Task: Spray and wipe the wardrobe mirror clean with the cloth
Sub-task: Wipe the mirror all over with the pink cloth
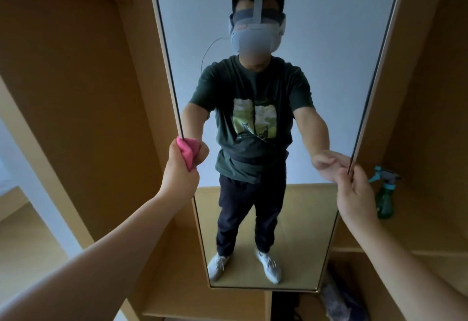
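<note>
Mirror (278,72) upright; both hands grip edges.

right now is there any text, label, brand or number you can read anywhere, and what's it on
No readable text anywhere.
Printed picture on the T-shirt reflected in the mirror: artwork only; any lettering under it is too small and blurred to read.
Spray bottle on the shelf to the right: no label visible.
Pink cloth in the left hand: plain, no tag showing.
Headset in the reflection: no legible brand.
</note>
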